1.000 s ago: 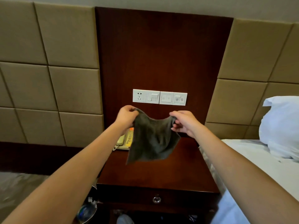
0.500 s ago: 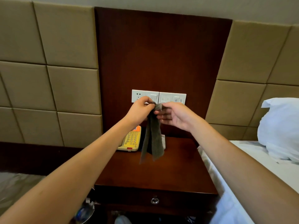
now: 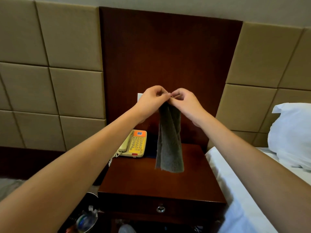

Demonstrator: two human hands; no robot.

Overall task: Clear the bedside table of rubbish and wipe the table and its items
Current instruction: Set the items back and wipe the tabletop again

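Observation:
A grey cloth (image 3: 169, 142) hangs folded in a narrow strip above the dark wooden bedside table (image 3: 158, 180). My left hand (image 3: 151, 101) and my right hand (image 3: 183, 101) meet at its top edge, each pinching a corner, fingertips nearly touching. The cloth's lower end hangs clear of the tabletop. A yellow telephone (image 3: 134, 144) with an orange label sits at the back left of the table, its cord hanging off the left side. A dark item behind the cloth is mostly hidden.
A drawer with a ring pull (image 3: 160, 209) is in the table's front. A bin with rubbish (image 3: 84, 219) stands low left. The bed with white sheet (image 3: 244, 190) and pillow (image 3: 291, 133) lies right. Padded panels and a wood panel with a white wall plate (image 3: 139, 96) stand behind.
My hands came together, folding the spread cloth into a narrow hanging strip, and rose slightly. The view tilted down a little.

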